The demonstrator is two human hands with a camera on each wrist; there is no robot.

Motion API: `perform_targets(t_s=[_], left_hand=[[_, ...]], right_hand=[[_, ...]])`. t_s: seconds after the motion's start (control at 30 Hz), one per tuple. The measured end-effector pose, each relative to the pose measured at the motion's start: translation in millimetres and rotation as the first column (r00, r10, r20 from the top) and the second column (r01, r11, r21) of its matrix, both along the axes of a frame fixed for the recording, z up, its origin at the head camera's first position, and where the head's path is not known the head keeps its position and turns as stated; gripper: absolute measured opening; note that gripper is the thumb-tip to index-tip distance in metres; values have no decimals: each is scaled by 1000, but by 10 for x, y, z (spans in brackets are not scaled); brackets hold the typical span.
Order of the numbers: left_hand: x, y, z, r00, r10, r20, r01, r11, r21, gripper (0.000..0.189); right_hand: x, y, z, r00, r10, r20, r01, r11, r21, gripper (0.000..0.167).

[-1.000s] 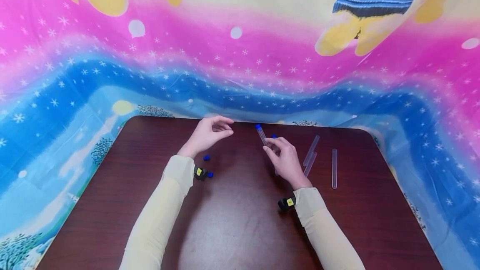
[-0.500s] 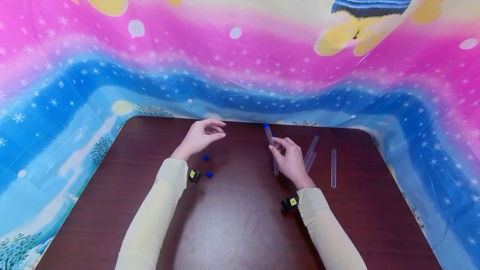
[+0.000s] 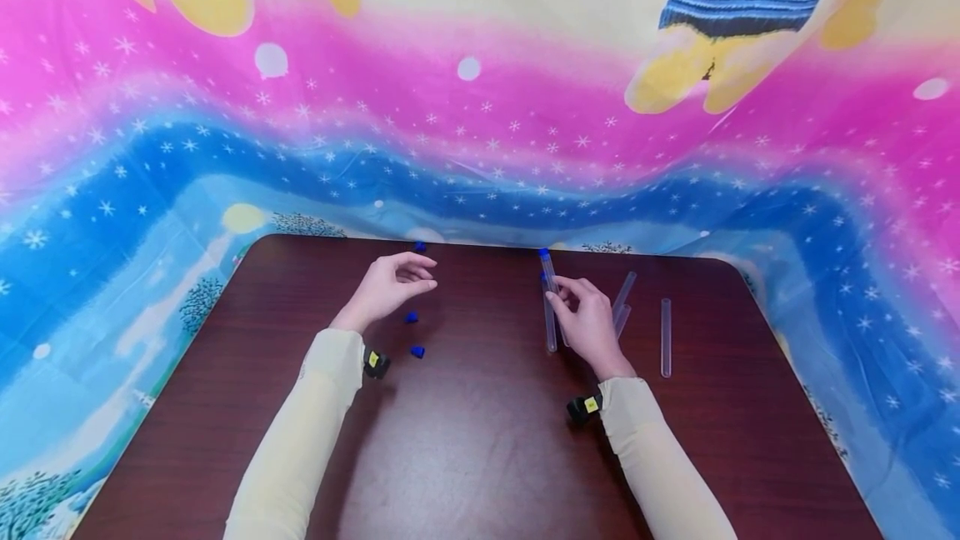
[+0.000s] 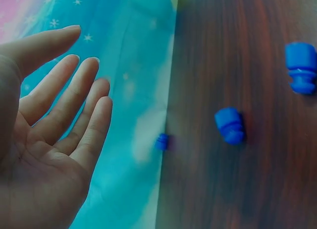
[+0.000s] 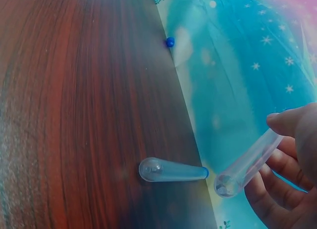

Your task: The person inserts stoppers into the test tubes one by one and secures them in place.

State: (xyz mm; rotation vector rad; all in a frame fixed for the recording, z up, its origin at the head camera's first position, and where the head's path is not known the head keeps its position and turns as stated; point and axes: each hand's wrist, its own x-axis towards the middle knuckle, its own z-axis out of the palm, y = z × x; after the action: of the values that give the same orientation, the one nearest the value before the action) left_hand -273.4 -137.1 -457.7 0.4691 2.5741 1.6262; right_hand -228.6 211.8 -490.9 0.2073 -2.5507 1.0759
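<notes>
From where I sit, the head view shows me the person's right hand point(image 3: 588, 319) over the right half of the table, thumb and fingertips pinched around a capped test tube point(image 3: 551, 269). This clear tube slants through the grip, its blue stopper pointing toward the table's back edge. On the right wrist feed I see its rounded bottom nearest the lens, while the hand hides its capped end from me.

Just beside it, a second capped tube point(image 3: 551, 327) lies on the tabletop; on the head feed the held one crosses in front of its stopper end. To the right of the hand I make out two slanting clear tubes point(image 3: 624, 290), near each other and partly covered by the hand, and farther right a single clear tube point(image 3: 666, 338) lying almost straight up and down in my view.

The left hand point(image 3: 388, 282) hovers over the left half, thumb well apart from the loosely bent fingers, gripping nothing. Three loose blue stoppers point(image 4: 230, 126) lie around it: one by the back edge, two closer to the person. The hands are well apart.

Both arms wear cream sleeves point(image 3: 288, 440), and a snowflake-printed cloth point(image 3: 480, 132) hangs behind the dark reddish-brown table point(image 3: 465, 448).
</notes>
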Motion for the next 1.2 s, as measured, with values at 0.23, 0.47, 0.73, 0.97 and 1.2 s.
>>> perform_targets(t_s=[0.23, 0.47, 0.73, 0.97, 1.2], left_hand=[[31, -77, -103, 1000, 26, 5, -25, 999, -32, 31], [43, -151, -176, 999, 29, 20, -26, 993, -115, 33], [78, -193, -223, 999, -7, 49, 18, 976, -216, 42], [56, -191, -320, 996, -25, 83, 51, 941, -334, 43], [48, -146, -396, 994, 26, 103, 17, 918, -397, 29]], right_hand=[[16, 40, -5, 1000, -12, 13, 12, 1000, -4, 32], [23, 74, -32, 1000, -17, 6, 17, 1000, -3, 32], [16, 114, -69, 998, -58, 20, 59, 998, -9, 31], [11, 136, -82, 996, -88, 25, 89, 996, -8, 30], [13, 146, -87, 993, -99, 65, 100, 995, -11, 30]])
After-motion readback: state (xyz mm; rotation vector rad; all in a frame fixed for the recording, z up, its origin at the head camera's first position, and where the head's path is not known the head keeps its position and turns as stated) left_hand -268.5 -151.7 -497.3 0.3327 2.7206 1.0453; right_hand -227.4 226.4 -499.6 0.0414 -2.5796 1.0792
